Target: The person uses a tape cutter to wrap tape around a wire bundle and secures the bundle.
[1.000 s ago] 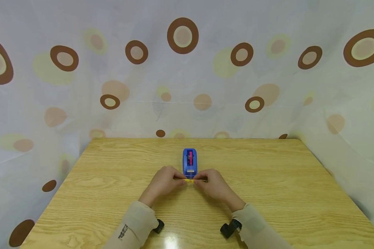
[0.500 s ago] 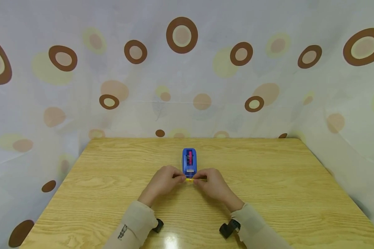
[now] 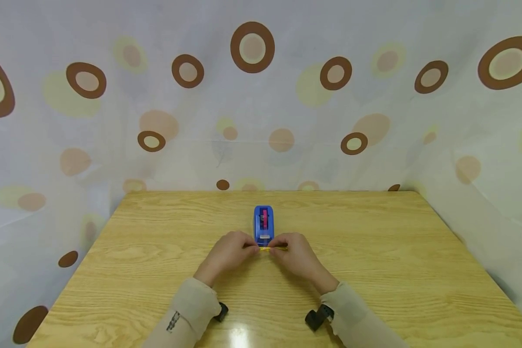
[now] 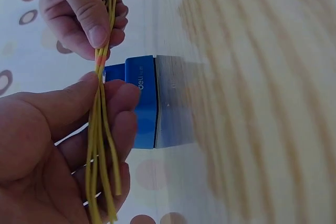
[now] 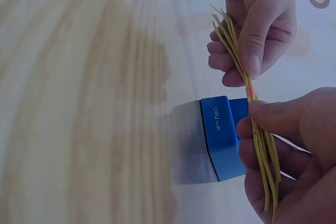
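Note:
A thin bundle of yellow strands (image 3: 264, 249) spans the gap between my two hands. My left hand (image 3: 228, 253) pinches one side of it between thumb and fingers, and my right hand (image 3: 297, 255) pinches the other. In the left wrist view, a short pinkish-orange band (image 4: 100, 60) wraps the bundle's middle, between the two thumbs. Loose strand ends (image 5: 268, 161) fan out past both grips. What the strands are made of I cannot tell. Just beyond the fingertips stands a blue tape dispenser (image 3: 264, 232) with a pink core.
The wooden table (image 3: 374, 241) stretches out on both sides of the hands. A patterned curtain (image 3: 282, 106) hangs behind its back edge and along the sides. Black wrist straps (image 3: 319, 317) sit over the beige sleeves.
Both hands keep their places in front of the dispenser, with only slight shifts of the fingers on the bundle. The head view has tilted very slightly.

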Available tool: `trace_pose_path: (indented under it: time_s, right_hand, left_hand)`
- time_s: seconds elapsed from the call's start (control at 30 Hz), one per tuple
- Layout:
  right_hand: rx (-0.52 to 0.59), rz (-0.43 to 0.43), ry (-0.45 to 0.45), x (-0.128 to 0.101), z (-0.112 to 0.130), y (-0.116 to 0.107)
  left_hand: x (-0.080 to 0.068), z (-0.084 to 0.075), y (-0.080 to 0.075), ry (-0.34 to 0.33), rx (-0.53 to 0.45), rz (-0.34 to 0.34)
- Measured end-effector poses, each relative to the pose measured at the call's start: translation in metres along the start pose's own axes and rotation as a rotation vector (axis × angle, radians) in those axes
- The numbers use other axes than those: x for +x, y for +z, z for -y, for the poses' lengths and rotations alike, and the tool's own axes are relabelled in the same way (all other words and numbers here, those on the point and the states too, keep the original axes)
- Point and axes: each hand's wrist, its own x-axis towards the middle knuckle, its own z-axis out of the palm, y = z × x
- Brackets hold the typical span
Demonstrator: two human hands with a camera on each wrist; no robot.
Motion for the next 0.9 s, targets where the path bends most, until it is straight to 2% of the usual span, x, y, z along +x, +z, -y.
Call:
trace_pose_path:
  time_s: [0.3, 0.53, 0.73, 0.9]
  right_hand:
    - [0.011, 0.054, 0.038, 0.0, 0.001, -0.004]
    - [0.026, 0.115, 0.013, 0.003, 0.001, -0.009]
    - [0.039, 0.17, 0.026, 0.006, 0.002, -0.013]
    - [0.016, 0.196, 0.014, 0.007, 0.001, -0.013]
  left_hand:
    - [0.002, -0.001, 0.002, -0.005, -0.003, -0.035]
    - [0.003, 0.0, 0.002, -0.007, 0.004, -0.056]
    - [0.003, -0.001, 0.003, -0.003, 0.017, -0.078]
    - [0.004, -0.002, 0.004, 0.0, 0.028, -0.091]
